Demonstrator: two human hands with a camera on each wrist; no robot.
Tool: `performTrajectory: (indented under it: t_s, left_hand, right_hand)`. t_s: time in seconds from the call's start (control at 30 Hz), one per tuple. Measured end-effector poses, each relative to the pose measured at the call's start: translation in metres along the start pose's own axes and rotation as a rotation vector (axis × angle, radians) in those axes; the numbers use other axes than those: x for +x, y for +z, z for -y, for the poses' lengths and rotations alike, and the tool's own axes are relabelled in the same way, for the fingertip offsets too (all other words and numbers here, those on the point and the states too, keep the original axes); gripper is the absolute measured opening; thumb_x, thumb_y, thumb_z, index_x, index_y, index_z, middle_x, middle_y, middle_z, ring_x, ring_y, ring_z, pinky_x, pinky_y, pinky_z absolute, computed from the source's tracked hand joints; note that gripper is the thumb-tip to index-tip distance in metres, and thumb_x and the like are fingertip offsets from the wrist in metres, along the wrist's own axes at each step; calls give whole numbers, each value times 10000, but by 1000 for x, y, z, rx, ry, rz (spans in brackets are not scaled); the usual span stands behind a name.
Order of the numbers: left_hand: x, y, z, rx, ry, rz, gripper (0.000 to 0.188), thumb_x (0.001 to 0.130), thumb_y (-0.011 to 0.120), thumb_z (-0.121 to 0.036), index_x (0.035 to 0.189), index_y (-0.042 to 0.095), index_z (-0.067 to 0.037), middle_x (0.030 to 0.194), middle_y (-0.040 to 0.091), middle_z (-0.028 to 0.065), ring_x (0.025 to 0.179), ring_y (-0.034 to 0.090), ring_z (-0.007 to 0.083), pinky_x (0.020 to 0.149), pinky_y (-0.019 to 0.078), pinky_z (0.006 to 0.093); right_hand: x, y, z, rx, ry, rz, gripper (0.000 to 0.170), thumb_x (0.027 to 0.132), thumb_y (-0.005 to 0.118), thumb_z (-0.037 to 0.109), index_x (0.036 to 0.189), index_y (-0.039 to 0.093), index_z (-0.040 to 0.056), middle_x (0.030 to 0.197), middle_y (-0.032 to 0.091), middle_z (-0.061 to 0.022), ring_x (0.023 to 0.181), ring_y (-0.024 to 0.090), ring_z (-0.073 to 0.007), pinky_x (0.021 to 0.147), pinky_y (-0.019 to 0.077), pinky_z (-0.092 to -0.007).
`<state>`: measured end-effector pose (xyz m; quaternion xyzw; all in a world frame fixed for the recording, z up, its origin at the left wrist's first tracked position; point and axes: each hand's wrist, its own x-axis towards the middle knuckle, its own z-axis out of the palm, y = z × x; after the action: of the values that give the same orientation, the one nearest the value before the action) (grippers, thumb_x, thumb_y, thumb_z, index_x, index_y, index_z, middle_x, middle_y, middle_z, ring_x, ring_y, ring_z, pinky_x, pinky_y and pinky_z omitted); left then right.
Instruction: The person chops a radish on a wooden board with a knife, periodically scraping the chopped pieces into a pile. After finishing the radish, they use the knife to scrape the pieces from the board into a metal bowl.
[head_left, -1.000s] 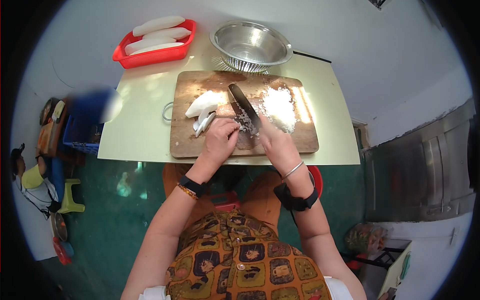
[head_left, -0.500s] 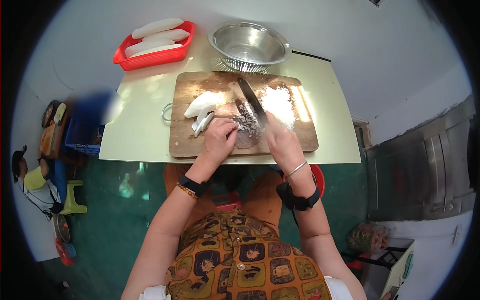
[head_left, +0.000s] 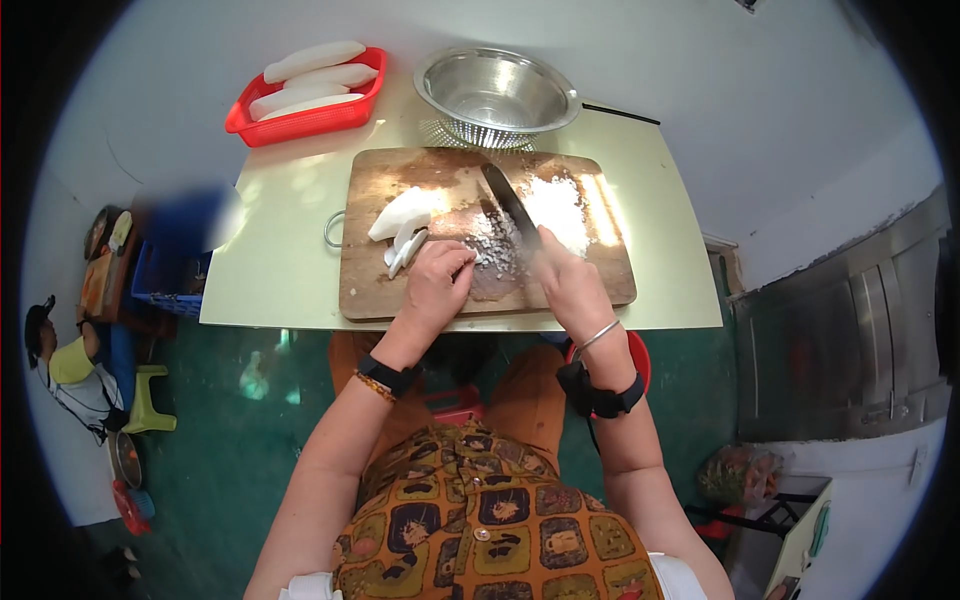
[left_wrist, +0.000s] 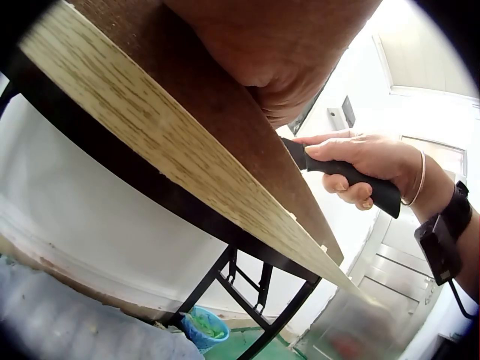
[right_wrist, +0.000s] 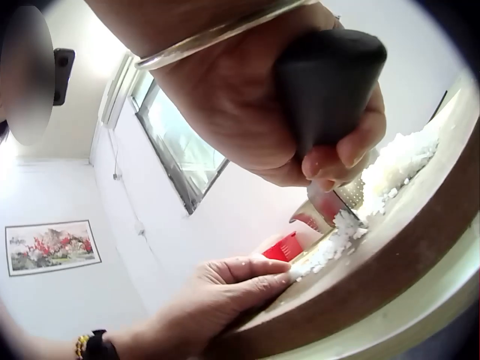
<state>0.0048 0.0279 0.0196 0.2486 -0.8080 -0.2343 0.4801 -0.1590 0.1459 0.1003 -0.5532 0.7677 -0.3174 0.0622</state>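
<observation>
- Knife [head_left: 510, 205]: over the cutting board [head_left: 375, 298], right of board middle. Long axis slants from the right hand toward the board's far edge, tip leaning left.
- Right hand [head_left: 575, 287]: fingers wrapped round the knife handle [left_wrist: 360, 181], at the board's near right part. Wrist views confirm the grip.
- Loose chopped bits [head_left: 500, 245]: board middle, left of the blade, just beyond the left fingertips. Key relation: they lie between the left hand and the blade; left fingertips sit right at their near left edge.
- Left hand [head_left: 438, 283]: near middle of board, fingers bent, tips and thumb pinching a small white piece [head_left: 478, 257]. Piece is mostly hidden, shape unclear.
- Bigger pile [head_left: 558, 215]: right part of board, on the other side of the blade from the loose bits.
- White chunk [head_left: 402, 212]: left part of board. Slices [head_left: 405, 252] lean just on its near side, beside the left hand.
- Ring handle [head_left: 333, 230]: off board's left edge.
- Table [head_left: 265, 265]: under the board.
- Red basket [head_left: 300, 123]: beyond board's far left corner, holds long white pieces [head_left: 315, 60].
- Metal bowl [head_left: 500, 85]: just beyond board's far edge.
</observation>
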Motion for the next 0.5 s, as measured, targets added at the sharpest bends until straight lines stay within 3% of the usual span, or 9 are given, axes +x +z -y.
performTrajectory:
  t_s: [0.5]
  left_hand:
    - [1,0,-2,4,-4,9,112,768,711,-7,880,713,-8,914,689,120,879,647,294,787,520,371]
  right_hand:
    - [-1,7,-4,-24,-36,35,402,933,540,179,1332,541,137,830,660,-243,780,645,-439,706,506,-537]
